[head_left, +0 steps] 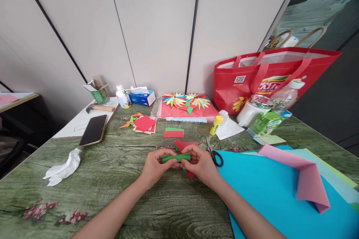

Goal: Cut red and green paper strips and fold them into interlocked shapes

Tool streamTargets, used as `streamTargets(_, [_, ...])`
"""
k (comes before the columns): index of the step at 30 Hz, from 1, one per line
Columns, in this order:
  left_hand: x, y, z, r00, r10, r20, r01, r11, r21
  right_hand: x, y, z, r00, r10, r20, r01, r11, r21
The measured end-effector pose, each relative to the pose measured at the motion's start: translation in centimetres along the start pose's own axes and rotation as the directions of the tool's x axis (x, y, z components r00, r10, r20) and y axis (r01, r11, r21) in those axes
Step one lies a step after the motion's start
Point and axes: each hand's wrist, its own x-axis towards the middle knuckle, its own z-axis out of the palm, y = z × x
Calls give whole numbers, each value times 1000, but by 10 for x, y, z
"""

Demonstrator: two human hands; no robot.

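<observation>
A narrow strip of green paper point(175, 158), folded lengthwise, is pinched between both my hands above the table's middle. My left hand point(157, 163) grips its left part and my right hand point(198, 160) its right part, with the thumbs close together in front. Behind and below my fingers lie red paper pieces point(187, 144) and bits of green, partly hidden by the hands. Farther back, a red and green paper strip pair point(174, 133) rests flat. Black-handled scissors point(217, 158) lie just right of my right hand.
Right of me, blue paper sheets point(252, 183) bear a folded pink sheet point(304, 170). A yellow glue stick point(216, 125), white tissue point(228, 127) and red bag point(232, 86) stand behind. Leftward are a phone point(93, 130), hammer point(101, 108), crumpled tissue point(63, 168) and stacked paper squares point(144, 123).
</observation>
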Motion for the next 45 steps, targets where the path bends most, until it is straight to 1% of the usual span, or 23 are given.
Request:
streamTargets(5, [2, 0, -2, 1000, -4, -6, 4, 1000, -11, 1, -1, 0, 998, 57, -5, -56, 996, 67])
streamTargets(8, [3, 1, -3, 1000, -4, -14, 4, 1000, 2, 1, -3, -1, 998, 71, 2, -70, 993, 95])
streamTargets(10, [3, 2, -3, 1000, -1, -15, 2, 1000, 6, 1, -5, -3, 998, 61, 35, -65, 993, 102])
streamTargets(13, [3, 4, -4, 999, 18, -35, -16, 999, 35, 0, -8, -5, 991, 21, 133, -34, 994, 101])
streamTargets(15, [3, 4, -4, 999, 33, -40, -30, 997, 71, 0, -7, -4, 987, 6, 160, -21, 996, 91])
streamTargets(17, [3, 4, -3, 999, 36, -11, -35, 994, 101, 0, -4, -2, 992, 20, 128, -29, 997, 73])
streamTargets(19, [2, 2, -3, 999, 20, 46, -24, 994, 104, 1, -1, -1, 996, 43, 83, -48, 997, 59])
streamTargets(21, [2, 0, -3, 995, -16, 98, 10, 998, 59, 2, -1, -1, 997, 53, 57, -56, 997, 43])
streamTargets(23, [2, -2, -3, 990, -56, 127, 57, 998, -5, 2, -3, -2, 998, 47, 47, -48, 999, 22])
streamTargets(26, [2, -4, -2, 987, -74, 141, 83, 995, -62, 2, -6, -4, 999, 14, 45, -13, 1000, -26])
streamTargets(29, [1, -4, -1, 984, -72, 161, 82, 995, -56, 2, -5, -4, 999, -26, 39, 29, 995, -96])
streamTargets(31, [0, -3, 1, 985, -68, 161, 75, 996, -41, 1, -3, -3, 999, -32, 41, 36, 992, -118])
streamTargets(36, [-2, -3, 4, 994, -38, 105, 36, 999, 23, 0, -3, -1, 997, 16, 70, -11, 997, -77])
streamTargets(40, [-3, -3, 4, 994, 1, 113, -7, 999, 51, -1, -10, -1, 994, 53, 98, -47, 997, -68])
streamTargets(42, [-3, -3, 5, 993, -4, 118, -1, 999, 43, -1, -12, -2, 991, 59, 123, -54, 997, -49])
streamTargets(45, [-4, 0, 5, 990, -44, 137, 43, 999, 13, -1, -14, -5, 987, 64, 145, -60, 998, -30])
